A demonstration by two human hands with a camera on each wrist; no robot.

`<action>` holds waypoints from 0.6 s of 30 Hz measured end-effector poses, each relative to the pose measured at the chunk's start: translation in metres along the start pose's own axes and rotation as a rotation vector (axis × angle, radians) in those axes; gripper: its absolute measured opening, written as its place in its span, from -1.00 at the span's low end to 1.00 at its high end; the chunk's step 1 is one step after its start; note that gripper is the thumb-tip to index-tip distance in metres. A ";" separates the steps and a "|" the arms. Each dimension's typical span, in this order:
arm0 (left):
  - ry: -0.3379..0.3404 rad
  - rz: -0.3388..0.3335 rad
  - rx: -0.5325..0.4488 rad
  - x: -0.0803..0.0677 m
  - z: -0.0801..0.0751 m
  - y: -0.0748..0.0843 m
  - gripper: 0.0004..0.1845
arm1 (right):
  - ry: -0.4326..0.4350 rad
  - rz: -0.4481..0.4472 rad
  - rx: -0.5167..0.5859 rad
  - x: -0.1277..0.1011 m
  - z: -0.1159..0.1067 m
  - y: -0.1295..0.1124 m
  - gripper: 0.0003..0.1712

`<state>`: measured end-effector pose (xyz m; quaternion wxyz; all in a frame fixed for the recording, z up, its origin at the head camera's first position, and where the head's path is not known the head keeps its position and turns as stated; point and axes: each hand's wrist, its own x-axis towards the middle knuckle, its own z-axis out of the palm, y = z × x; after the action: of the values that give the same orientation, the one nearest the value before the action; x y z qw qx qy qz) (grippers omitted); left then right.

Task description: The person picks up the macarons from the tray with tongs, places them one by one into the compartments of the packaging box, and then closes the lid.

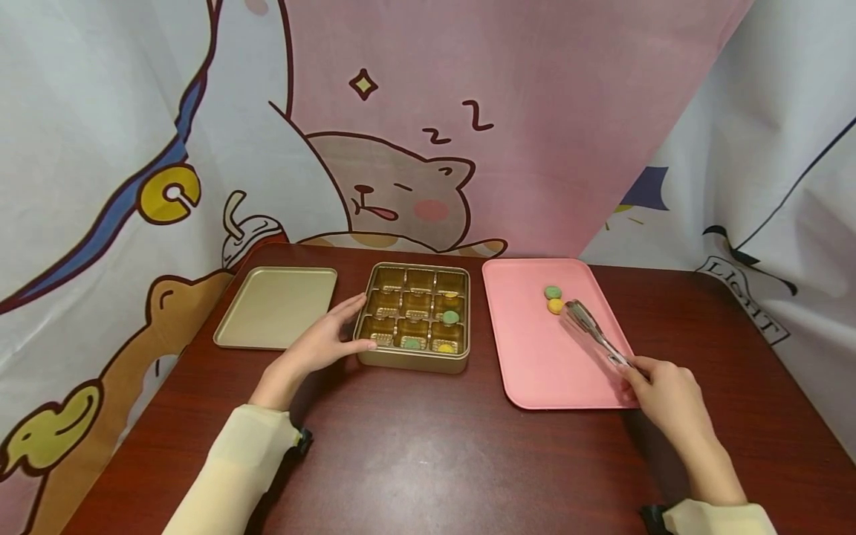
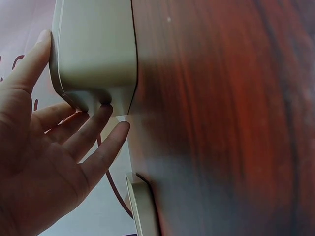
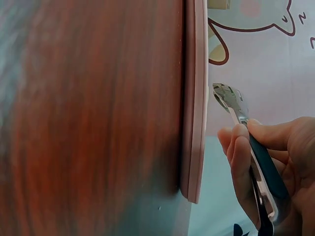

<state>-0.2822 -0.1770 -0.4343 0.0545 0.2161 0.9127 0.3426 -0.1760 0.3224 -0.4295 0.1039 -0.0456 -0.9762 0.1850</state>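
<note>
My left hand rests against the left side of a gold tin box, fingers fairly straight along its wall and thumb at the front edge. Inside, a clear divider makes rows of square compartments; a few, at the right and front, hold small round green and yellow pieces that look like macarons. Metal tongs with dark handles are gripped in my right hand. Their tips hover over the pink tray, right beside a yellow macaron. Behind that one lies a green macaron.
A flat gold lid lies at the left, behind my left forearm. The dark reddish wooden table carries everything. A printed curtain with cartoon animals hangs behind and along both sides.
</note>
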 end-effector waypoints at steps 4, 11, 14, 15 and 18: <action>0.001 -0.003 -0.006 0.000 0.000 0.001 -0.01 | 0.006 -0.010 0.011 0.000 0.001 -0.005 -0.68; 0.004 -0.004 -0.011 0.000 0.000 0.001 -0.02 | 0.009 -0.038 0.045 0.000 0.003 -0.018 -0.79; 0.003 -0.005 -0.007 0.000 0.000 0.001 -0.02 | 0.008 -0.045 0.059 0.001 0.003 -0.024 -0.82; 0.002 -0.005 -0.007 0.000 0.000 0.001 -0.02 | 0.005 -0.046 0.067 0.001 0.004 -0.027 -0.82; 0.001 -0.007 -0.008 0.000 0.000 0.000 -0.01 | 0.009 -0.062 0.079 0.003 0.004 -0.033 -0.83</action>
<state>-0.2820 -0.1768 -0.4343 0.0559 0.2124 0.9122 0.3460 -0.1814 0.2908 -0.4208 0.1159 -0.0119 -0.9686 0.2198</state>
